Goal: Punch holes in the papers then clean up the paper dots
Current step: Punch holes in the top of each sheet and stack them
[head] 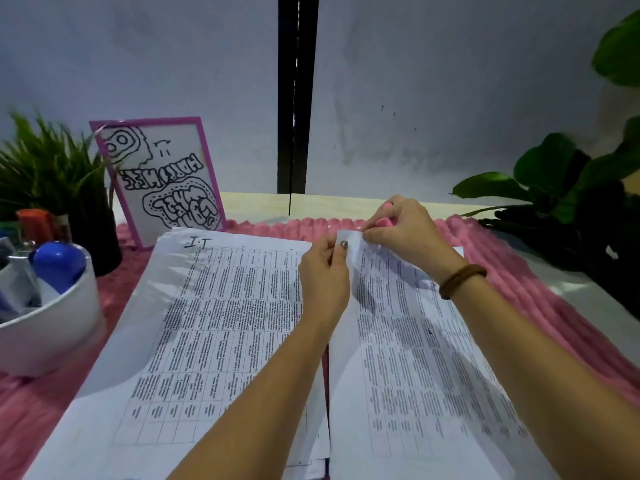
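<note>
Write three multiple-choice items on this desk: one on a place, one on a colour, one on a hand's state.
1. The bowl sits where? A left of the papers B right of them C on them
2. The mat is? A green B pink C black
3. The left hand? A lies flat B pinches the right sheet C holds a marker
Key: 1 A, bowl at the left edge; 2 B, pink fluffy ribs; 3 B, thumb and fingers nip its top corner, beside the right hand and its pink tool.
</note>
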A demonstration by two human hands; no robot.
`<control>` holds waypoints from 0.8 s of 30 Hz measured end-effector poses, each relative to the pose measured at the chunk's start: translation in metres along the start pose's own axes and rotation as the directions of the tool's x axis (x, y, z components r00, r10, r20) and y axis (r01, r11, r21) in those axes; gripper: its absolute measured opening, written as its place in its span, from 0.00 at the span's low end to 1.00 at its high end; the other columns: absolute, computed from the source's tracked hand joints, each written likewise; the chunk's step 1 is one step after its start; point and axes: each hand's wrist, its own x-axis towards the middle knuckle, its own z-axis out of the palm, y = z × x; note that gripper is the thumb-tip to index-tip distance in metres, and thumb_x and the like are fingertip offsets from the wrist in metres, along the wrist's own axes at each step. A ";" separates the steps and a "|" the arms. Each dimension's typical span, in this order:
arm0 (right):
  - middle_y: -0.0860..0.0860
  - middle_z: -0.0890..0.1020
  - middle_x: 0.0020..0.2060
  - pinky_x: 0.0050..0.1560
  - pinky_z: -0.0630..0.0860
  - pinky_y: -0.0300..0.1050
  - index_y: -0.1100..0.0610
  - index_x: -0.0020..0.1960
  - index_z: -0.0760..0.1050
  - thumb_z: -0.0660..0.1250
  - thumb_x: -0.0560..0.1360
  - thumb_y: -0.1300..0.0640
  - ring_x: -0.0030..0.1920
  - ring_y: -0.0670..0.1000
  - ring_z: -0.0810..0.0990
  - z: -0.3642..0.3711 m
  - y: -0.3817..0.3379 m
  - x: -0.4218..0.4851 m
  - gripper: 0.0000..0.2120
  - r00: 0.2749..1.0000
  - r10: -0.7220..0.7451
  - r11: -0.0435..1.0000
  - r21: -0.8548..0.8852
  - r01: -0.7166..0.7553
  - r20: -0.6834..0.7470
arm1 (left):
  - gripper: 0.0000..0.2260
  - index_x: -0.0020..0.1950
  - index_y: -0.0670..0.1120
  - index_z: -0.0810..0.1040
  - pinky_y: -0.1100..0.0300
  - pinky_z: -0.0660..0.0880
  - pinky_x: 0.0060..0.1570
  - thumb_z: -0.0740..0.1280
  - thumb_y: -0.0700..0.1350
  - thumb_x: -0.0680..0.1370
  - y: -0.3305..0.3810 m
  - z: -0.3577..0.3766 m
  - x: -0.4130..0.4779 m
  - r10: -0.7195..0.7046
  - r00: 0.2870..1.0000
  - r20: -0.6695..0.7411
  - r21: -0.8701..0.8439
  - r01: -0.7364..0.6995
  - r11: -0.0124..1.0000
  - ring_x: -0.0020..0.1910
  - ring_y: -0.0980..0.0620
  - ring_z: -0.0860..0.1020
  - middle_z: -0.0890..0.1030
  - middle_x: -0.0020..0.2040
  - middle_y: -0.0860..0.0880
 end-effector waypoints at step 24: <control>0.55 0.74 0.32 0.33 0.70 0.42 0.61 0.50 0.70 0.60 0.62 0.61 0.30 0.52 0.71 -0.001 -0.017 0.040 0.16 0.976 0.143 0.170 0.976 0.138 -0.163 | 0.06 0.52 0.46 0.79 0.57 0.69 0.33 0.63 0.45 0.81 -0.001 0.001 -0.002 0.147 0.989 -0.014 0.032 -0.146 0.989 0.33 0.51 0.72 0.80 0.38 0.45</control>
